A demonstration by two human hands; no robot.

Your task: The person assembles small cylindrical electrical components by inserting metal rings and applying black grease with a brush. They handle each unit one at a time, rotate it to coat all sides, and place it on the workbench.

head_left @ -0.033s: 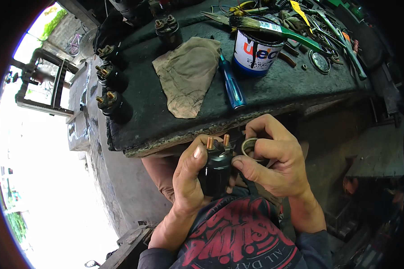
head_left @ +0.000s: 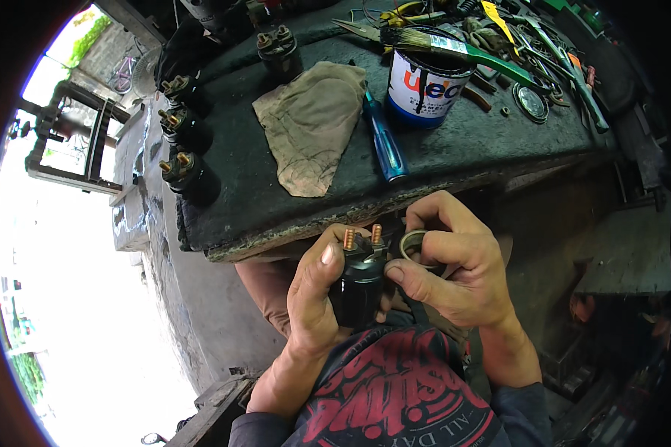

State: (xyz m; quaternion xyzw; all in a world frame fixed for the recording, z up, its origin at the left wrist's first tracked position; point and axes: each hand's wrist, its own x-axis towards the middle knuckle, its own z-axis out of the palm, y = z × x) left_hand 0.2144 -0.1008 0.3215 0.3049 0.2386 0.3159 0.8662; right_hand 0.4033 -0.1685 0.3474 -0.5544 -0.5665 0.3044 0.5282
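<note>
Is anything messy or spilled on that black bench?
Yes! Black streaks, probably paint drips, run down the outside of the white-and-blue paint can, though paint belongs inside. The brown sheet nearby looks odd too: it's wrinkled and stained with dark smudges.

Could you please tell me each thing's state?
Left hand: closed around solenoid
Right hand: gripping metal ring
Solenoid: held, terminals exposed
Metal ring: held beside solenoid
Other solenoids: standing upright
Paint can: upright, streaked black
Paintbrush: laid across paint can
Screwdriver: lying down
Brown sheet: creased
</note>
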